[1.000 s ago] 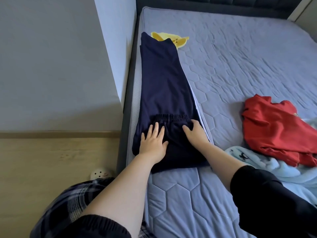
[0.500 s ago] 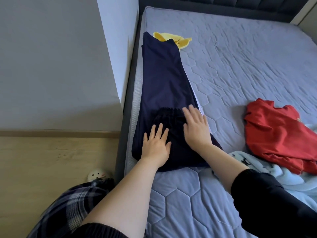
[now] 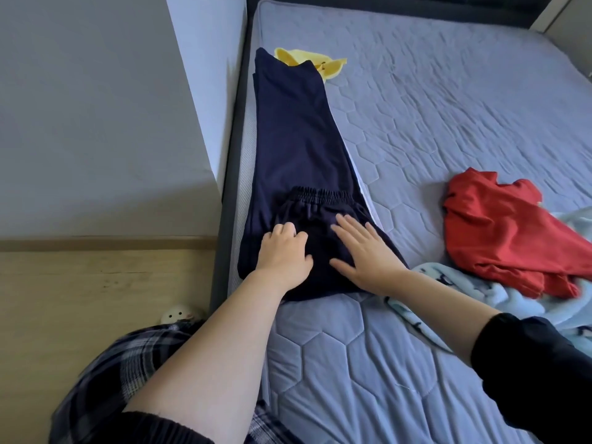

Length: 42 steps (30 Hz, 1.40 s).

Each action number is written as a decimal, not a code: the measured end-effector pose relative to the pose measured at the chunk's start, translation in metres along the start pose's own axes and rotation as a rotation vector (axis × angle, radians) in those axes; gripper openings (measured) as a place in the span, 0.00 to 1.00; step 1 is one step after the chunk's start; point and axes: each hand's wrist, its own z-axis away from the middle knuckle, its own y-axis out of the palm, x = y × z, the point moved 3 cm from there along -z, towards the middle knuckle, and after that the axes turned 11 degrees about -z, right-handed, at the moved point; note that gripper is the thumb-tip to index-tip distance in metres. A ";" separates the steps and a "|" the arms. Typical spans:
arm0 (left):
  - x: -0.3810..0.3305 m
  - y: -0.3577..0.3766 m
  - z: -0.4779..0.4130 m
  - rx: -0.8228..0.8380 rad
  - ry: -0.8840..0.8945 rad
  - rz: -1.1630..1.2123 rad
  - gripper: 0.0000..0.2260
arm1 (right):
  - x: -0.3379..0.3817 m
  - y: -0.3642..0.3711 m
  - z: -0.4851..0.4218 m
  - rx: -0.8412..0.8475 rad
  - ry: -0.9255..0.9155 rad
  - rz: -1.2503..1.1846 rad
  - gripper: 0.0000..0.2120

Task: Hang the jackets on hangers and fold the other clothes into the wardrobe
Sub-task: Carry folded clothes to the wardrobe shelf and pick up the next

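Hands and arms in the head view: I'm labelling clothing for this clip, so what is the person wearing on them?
Both forearms are bare, with black sleeves pushed up past the elbow. The left hand and right hand wear no gloves, and no rings or watch are visible. Near the left arm, plaid dark-and-white trousers show at the bottom edge.

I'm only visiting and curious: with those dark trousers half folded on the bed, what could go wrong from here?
The navy trousers lie along the mattress edge, so a push from the left hand could slide them off. The right hand presses only the waist fold, so the far legs may skew. The red garment and blue blanket nearby could get caught up.
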 end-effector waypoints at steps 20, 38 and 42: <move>0.005 -0.018 0.032 0.106 -0.054 0.353 0.21 | 0.019 -0.010 0.010 0.154 0.144 0.232 0.12; 0.053 -0.058 0.035 -0.575 -0.380 0.668 0.18 | 0.021 -0.077 -0.022 -0.058 0.261 -0.115 0.11; 0.032 -0.062 0.033 -0.850 -0.132 0.361 0.21 | 0.020 -0.093 -0.053 -0.298 0.331 -0.150 0.08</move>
